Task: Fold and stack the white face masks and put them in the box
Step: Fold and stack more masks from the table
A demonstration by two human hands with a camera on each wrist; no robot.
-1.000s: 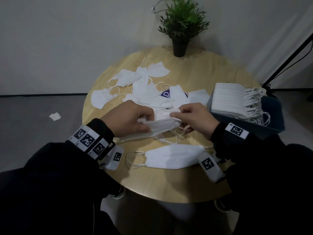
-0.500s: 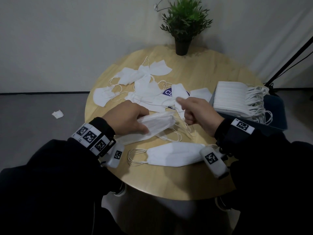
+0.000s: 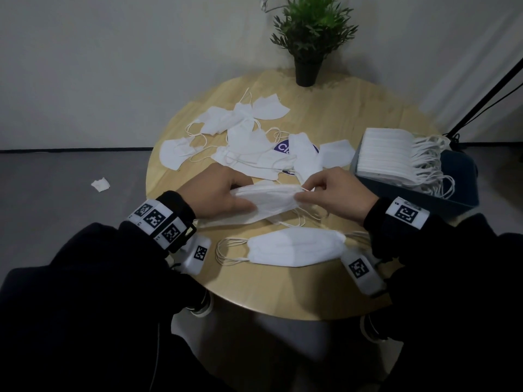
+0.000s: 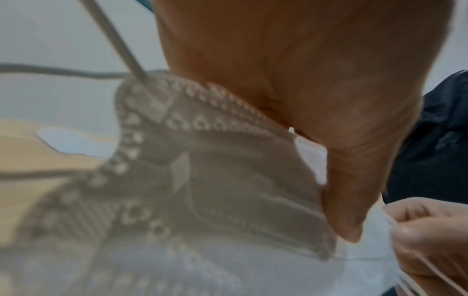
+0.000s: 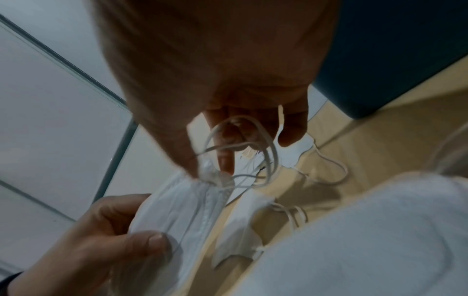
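A white face mask (image 3: 268,200) is stretched between both hands over the round wooden table (image 3: 353,108). My left hand (image 3: 223,193) grips its left end, thumb on top (image 4: 341,210). My right hand (image 3: 325,190) pinches its right end with the ear loops (image 5: 240,152) hanging by the fingers. A folded white mask (image 3: 294,247) lies flat just in front of the hands. Several unfolded masks (image 3: 243,137) are scattered behind them. At the right, a dark blue box (image 3: 458,176) holds a stack of folded masks (image 3: 390,154).
A potted green plant (image 3: 308,41) stands at the table's far edge. A purple-printed wrapper (image 3: 283,147) lies under the loose masks. A scrap of white paper (image 3: 100,183) is on the grey floor at left. A black stand leg (image 3: 486,94) slants at the right.
My right hand, which had let go and lifted off the mask half a second ago, has come back and pinches the mask's right end. The left hand keeps its grip.
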